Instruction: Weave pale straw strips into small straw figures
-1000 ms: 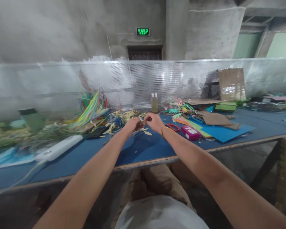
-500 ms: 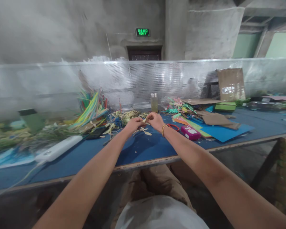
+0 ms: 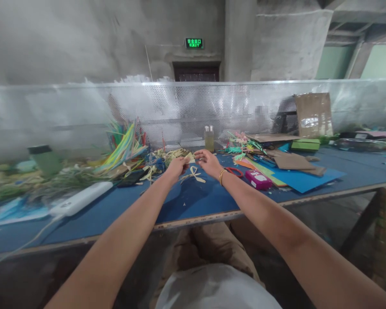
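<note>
Over the blue tabletop, my left hand (image 3: 177, 166) pinches a small pale-yellow piece (image 3: 191, 158), which looks like paper or a leaf strip. My right hand (image 3: 209, 162), with a gold bracelet at the wrist, is just to the right of it. Its fingers are stretched and spread, close to the piece's right end; whether a fingertip touches it I cannot tell. Below and between the hands a looped pale-yellow strip (image 3: 197, 175) lies on the table. Behind my left hand is a heap of similar pale strips (image 3: 172, 155).
Red-handled scissors (image 3: 234, 172) and a purple box (image 3: 258, 179) lie right of my right hand, near blue paper (image 3: 304, 178) and cardboard. A clear bottle (image 3: 209, 139) stands behind. Left are colourful pipe cleaners (image 3: 124, 143) and a white power strip (image 3: 82, 198). A perforated metal screen (image 3: 193, 103) closes the back.
My right hand has opened its fingers and come away slightly from the piece. The left hand keeps hold, and more of the pale piece shows. The looped strip below is more visible.
</note>
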Demonstrator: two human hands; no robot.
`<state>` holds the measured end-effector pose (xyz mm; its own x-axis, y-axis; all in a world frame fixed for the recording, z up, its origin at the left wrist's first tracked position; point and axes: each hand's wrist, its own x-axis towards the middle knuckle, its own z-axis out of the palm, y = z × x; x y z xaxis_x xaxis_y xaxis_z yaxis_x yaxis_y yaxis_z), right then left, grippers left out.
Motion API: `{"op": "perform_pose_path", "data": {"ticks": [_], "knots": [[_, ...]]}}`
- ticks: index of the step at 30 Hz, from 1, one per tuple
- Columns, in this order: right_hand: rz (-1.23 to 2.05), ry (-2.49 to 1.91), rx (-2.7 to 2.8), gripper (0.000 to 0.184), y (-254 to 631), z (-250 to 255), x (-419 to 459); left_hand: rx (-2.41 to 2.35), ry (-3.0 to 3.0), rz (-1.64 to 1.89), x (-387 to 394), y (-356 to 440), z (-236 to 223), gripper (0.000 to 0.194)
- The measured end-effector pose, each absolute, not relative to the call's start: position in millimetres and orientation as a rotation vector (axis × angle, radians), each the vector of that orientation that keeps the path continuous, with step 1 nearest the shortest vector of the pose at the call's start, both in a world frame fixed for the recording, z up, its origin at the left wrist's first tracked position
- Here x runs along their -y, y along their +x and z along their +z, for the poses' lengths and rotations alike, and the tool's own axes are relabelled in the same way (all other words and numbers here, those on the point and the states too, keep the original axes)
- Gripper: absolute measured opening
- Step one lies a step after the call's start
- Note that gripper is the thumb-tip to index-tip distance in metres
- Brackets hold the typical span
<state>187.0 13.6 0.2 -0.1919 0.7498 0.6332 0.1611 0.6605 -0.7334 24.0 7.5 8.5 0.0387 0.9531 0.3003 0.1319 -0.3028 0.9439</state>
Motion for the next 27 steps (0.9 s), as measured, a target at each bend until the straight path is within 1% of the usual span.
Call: {"op": "perform_pose_path", "data": {"ticks": [3, 6, 10, 14, 16, 20, 27], "knots": [[0.475, -0.713, 1.826, 0.035, 188.5, 0.5, -12.5, -1.125, 1.424, 1.365, -8.9, 24.6, 9.6, 0.023], [0.394, -0.743, 1.87, 0.027, 188.9, 0.6, -11.7, -1.103, 1.411, 1.34, -6.3, 27.0, 11.1, 0.021], [0.296, -0.737, 1.89, 0.01, 189.8, 2.6, -10.7, -1.104, 1.47, 1.272, -0.6, 29.1, 12.3, 0.018], [0.241, -0.754, 1.914, 0.004, 190.9, 5.8, -8.8, -1.111, 1.484, 1.174, 2.1, 30.6, 11.6, 0.013], [0.219, -0.768, 1.924, 0.001, 191.3, 7.0, -7.9, -1.114, 1.492, 1.145, 1.6, 31.0, 10.9, 0.016], [0.181, -0.783, 1.942, 0.007, 191.1, 6.9, -8.6, -1.123, 1.526, 1.176, -0.1, 29.9, 10.1, 0.025], [0.138, -0.886, 1.974, 0.01, 190.0, 3.4, -12.9, -1.199, 1.613, 1.212, 2.9, 29.0, 11.7, 0.026]]}}
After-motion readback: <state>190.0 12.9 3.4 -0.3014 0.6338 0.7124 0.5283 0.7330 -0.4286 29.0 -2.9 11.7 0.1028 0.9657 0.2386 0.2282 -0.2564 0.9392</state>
